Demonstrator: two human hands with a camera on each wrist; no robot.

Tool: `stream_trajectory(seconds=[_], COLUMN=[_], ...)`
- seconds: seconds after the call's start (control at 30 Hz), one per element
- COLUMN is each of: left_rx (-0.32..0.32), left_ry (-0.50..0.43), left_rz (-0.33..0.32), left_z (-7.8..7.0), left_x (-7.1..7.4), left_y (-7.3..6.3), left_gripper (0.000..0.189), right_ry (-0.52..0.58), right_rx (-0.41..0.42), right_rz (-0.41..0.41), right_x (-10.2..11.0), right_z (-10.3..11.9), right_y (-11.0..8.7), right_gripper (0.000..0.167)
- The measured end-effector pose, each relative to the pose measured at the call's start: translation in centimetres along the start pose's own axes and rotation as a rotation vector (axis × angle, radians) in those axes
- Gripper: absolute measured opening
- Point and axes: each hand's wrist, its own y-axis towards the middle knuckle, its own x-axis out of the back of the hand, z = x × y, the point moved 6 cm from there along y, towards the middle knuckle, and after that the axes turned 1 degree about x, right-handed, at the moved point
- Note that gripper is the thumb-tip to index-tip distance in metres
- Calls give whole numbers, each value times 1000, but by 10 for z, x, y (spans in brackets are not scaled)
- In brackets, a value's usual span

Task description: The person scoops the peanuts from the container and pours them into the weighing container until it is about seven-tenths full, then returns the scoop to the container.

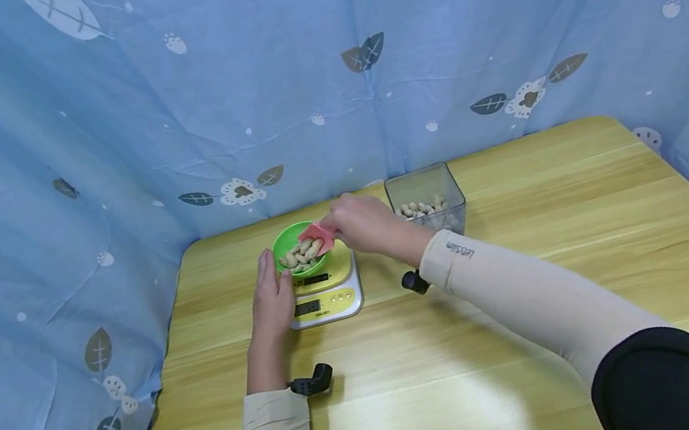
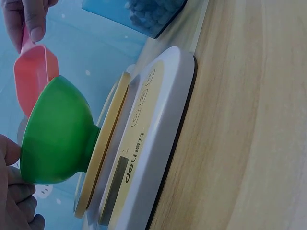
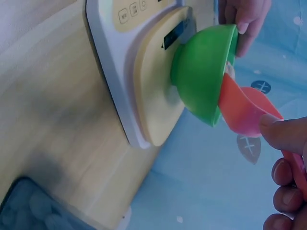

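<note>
A green bowl (image 1: 281, 244) holding unshelled peanuts (image 1: 300, 255) stands on the platform of a yellow-and-white kitchen scale (image 1: 340, 298). My left hand (image 1: 273, 300) holds the bowl at its left side, thumb and fingers around the rim. A pink scoop (image 3: 247, 112) is gripped by its handle in my right hand (image 1: 363, 223). The scoop tilts over the bowl's right rim, its mouth toward the bowl, with peanuts at its lip in the head view. In the left wrist view the scoop (image 2: 36, 76) overlaps the bowl's edge.
A clear grey plastic box (image 1: 455, 215) with more peanuts stands to the right of the scale, near the table's back edge. Behind the wooden table (image 1: 558, 208) hangs a blue patterned curtain (image 1: 303, 61). My right forearm crosses above the table in front of the box.
</note>
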Motion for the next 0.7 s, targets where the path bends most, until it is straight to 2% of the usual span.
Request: stream_trajectory(seconds=[0.13,0.33,0.53,0.7], left_rx=[7,-13,-44,-85], left_ry=[-13,-17,-22,-14], left_rz=[0,5,0,-3], left_z=[-1,-6,-18,-34], left_x=[0,3,7,8], left_y=[0,1,2,5], left_gripper=[63,63,63,64], right_ry=[-54,-91,-19,71], right_rx=[45,65,38,-9], right_rz=[-43,-103,-128,-106], right_x=[9,21,28,36], right_z=[-1,-9,-23,-35], right_y=[-5,-12,-19,-25], right_gripper=[15,14,19,26])
